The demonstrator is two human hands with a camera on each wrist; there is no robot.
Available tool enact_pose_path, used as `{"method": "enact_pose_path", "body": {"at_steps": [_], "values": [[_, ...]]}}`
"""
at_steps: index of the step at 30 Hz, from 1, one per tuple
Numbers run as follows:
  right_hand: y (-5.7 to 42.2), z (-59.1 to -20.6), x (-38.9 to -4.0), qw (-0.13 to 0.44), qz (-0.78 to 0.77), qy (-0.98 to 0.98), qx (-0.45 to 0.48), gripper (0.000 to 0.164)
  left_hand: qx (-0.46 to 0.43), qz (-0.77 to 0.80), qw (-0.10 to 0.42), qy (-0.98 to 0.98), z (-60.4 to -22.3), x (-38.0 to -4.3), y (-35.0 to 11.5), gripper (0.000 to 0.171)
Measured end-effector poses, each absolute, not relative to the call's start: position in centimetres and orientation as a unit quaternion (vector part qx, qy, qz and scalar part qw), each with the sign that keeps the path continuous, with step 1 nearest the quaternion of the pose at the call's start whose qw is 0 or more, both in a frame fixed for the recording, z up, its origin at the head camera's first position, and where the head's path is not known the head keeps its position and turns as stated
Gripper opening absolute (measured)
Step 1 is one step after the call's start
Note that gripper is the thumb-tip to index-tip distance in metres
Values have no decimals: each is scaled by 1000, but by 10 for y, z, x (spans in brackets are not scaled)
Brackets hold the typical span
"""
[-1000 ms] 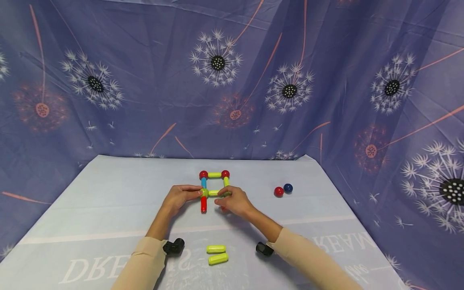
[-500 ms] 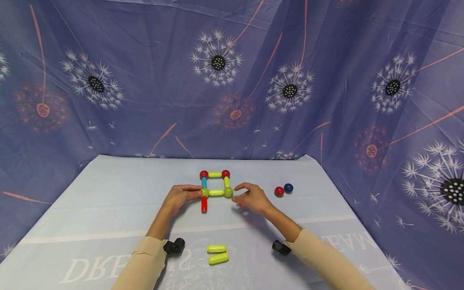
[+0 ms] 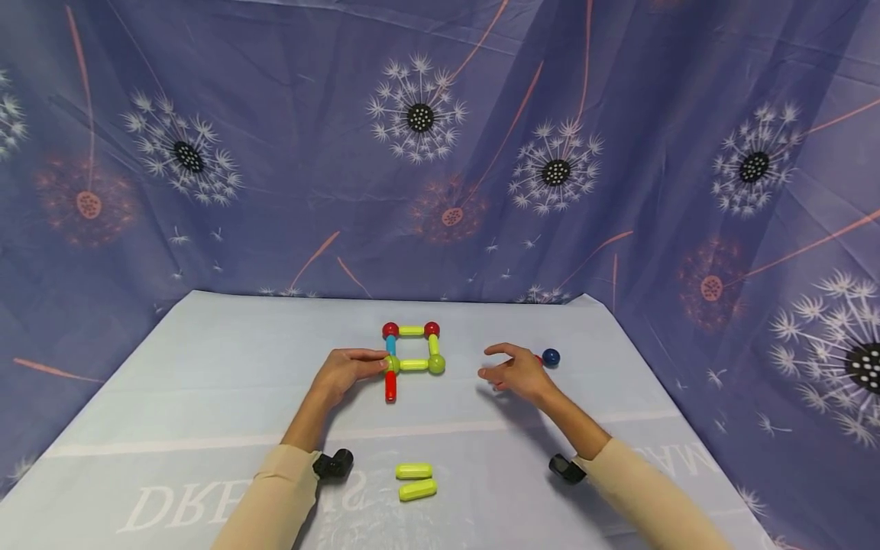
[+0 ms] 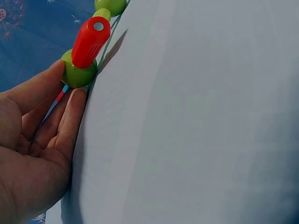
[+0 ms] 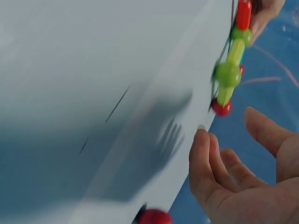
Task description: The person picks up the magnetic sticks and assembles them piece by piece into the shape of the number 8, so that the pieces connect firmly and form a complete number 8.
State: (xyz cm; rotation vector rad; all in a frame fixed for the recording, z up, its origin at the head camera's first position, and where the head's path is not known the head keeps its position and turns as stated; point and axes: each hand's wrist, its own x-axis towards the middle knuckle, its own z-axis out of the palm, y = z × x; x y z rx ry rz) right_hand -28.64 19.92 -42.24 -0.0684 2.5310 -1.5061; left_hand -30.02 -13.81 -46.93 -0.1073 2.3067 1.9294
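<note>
Left hand (image 3: 341, 374) pinches green ball (image 3: 395, 365), which sits at its 3 o'clock, the 8 o'clock corner of the rod-and-ball square (image 3: 414, 365). Red rod (image 3: 390, 386) runs to 6 from ball. Right hand (image 3: 520, 374) empty, gap wide, past square's 3 o'clock.

We wear long, plain beige sleeves (image 3: 271, 496), each with a small black, rounded camera (image 3: 334, 464) at its end
</note>
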Motion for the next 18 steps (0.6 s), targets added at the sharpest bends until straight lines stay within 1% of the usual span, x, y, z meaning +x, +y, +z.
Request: {"method": "enact_pose_path", "body": {"at_steps": [5,12,18], "values": [[225,-423,-289,87,-496,864,-13,59,-35,639,67,765,-469,-300,-137,32],[250,-424,-291,56,-459,886,1,57,-35,637,66,767,-468,-299,-137,32],[261,-428,-291,44,-444,895,8,58,-34,637,64,767,-470,-300,-137,31]]}}
